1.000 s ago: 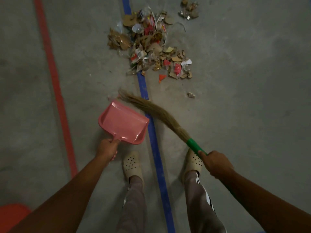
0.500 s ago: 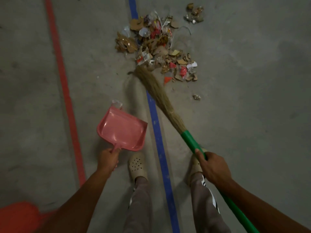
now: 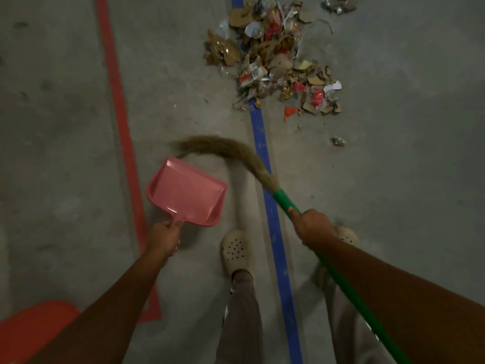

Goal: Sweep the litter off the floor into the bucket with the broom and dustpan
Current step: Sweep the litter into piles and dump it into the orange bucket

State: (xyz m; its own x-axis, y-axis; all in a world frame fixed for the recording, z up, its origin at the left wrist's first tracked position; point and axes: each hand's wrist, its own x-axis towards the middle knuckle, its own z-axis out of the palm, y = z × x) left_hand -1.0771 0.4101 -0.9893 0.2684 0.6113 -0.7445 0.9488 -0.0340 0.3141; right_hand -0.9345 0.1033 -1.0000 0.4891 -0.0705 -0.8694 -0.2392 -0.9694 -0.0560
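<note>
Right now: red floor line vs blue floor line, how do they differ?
The red floor line lies left of the dustpan; the blue floor line runs between the person's shoes. Litter covers the blue line's far end; the red line is bare. The broom crosses the blue line, not the red. Both run away from the person.

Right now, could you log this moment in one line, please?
left hand: holds dustpan | right hand: holds broom | litter: unswept

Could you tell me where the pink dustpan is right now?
The pink plastic dustpan sits left of the blue floor line, held by the left hand.
</note>
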